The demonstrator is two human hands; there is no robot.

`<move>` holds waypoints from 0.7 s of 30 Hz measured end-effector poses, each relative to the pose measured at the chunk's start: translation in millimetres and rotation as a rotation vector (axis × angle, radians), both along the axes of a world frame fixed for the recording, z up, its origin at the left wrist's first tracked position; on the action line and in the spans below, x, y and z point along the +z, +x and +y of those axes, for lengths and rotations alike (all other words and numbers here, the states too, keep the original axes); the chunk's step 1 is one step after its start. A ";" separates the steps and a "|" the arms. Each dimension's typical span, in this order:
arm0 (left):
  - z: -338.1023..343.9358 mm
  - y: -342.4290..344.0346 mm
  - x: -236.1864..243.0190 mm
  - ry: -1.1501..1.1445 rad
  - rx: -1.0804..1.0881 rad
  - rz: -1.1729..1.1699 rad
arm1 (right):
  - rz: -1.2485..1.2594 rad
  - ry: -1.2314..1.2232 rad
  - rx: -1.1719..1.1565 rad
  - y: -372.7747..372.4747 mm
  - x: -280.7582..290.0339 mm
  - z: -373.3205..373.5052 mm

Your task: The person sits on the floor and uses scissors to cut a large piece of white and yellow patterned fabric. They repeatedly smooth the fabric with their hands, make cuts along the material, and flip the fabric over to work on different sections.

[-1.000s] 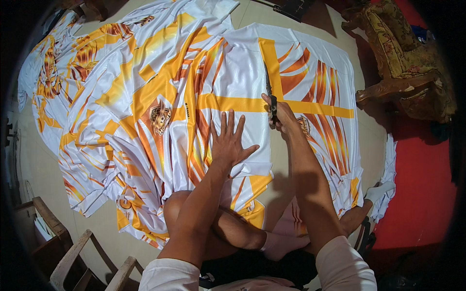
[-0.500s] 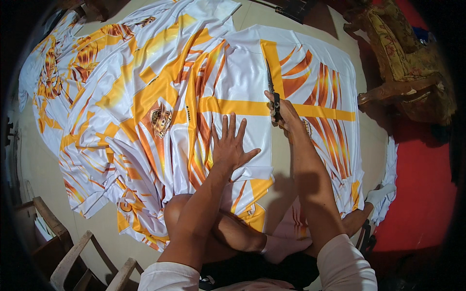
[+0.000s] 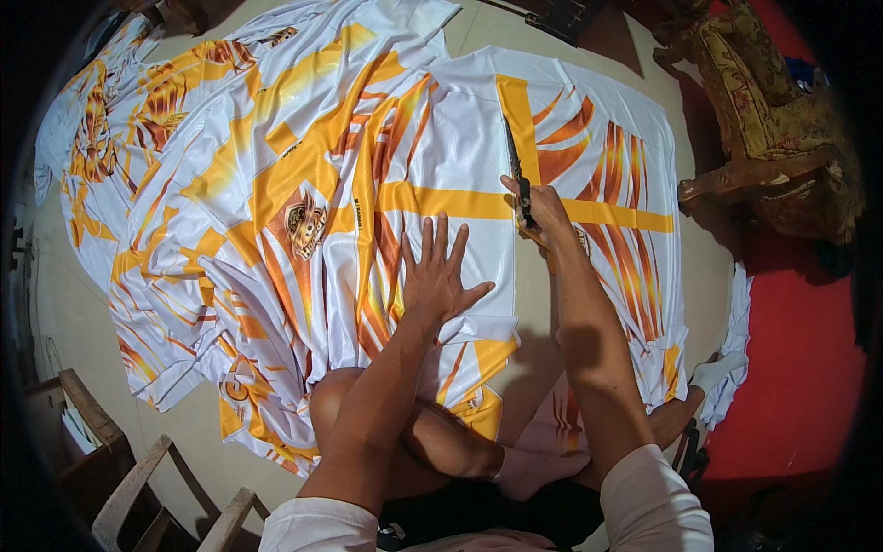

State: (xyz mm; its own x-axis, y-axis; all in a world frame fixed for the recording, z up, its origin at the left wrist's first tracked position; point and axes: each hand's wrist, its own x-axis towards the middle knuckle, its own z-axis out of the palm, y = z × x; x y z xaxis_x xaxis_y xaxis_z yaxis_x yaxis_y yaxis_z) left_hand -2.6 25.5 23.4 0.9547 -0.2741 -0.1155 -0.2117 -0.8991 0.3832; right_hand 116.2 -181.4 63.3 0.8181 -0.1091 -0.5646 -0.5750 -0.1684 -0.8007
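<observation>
My left hand point(image 3: 440, 283) lies spread, palm down, on a white panel point(image 3: 464, 147) of printed fabric. My right hand point(image 3: 548, 213) is closed round black-handled scissors point(image 3: 515, 161), whose long blades point away from me along the left edge of a vertical yellow band point(image 3: 517, 97), crossing a horizontal yellow band point(image 3: 616, 212). Below the scissors the fabric is parted, with beige floor point(image 3: 535, 304) showing between the white panel and the right-hand piece point(image 3: 625, 285) with orange flame print. To the left lies a rumpled heap point(image 3: 230, 184) of white, yellow and orange fabric.
A carved wooden seat point(image 3: 763, 120) with patterned upholstery stands at the right on red flooring point(image 3: 782, 386). Wooden furniture point(image 3: 133, 488) is at lower left, more legs point(image 3: 175, 18) at top left. My crossed legs and socked feet point(image 3: 520, 469) are under my arms.
My right hand with the scissors has shifted slightly to the right along with the fabric under it. My left hand moved a little toward me and stays spread.
</observation>
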 end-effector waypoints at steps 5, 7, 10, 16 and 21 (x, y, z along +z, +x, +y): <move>-0.2 0.3 -3.3 -0.014 -0.006 -0.019 | 0.072 -0.026 0.019 11.0 9.9 -0.4; -0.5 -0.1 -4.9 -0.022 -0.005 -0.030 | 0.083 -0.033 0.043 18.5 8.2 -0.8; -0.3 -0.5 -6.4 -0.019 -0.003 -0.035 | 0.094 0.041 -0.002 21.9 5.6 -0.3; 0.6 0.3 -7.5 -0.007 -0.003 -0.012 | 0.085 0.003 0.028 23.5 6.4 5.0; -2.0 0.4 -8.6 0.002 -0.005 -0.020 | 0.002 -0.021 -0.049 22.0 -5.6 6.0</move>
State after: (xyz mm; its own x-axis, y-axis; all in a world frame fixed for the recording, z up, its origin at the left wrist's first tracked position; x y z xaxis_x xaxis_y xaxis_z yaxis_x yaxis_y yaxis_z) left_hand -2.1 23.5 14.8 0.9554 -0.2790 -0.0972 -0.2241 -0.8987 0.3770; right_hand 138.2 -175.4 57.8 0.8107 -0.1607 -0.5630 -0.5842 -0.1568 -0.7963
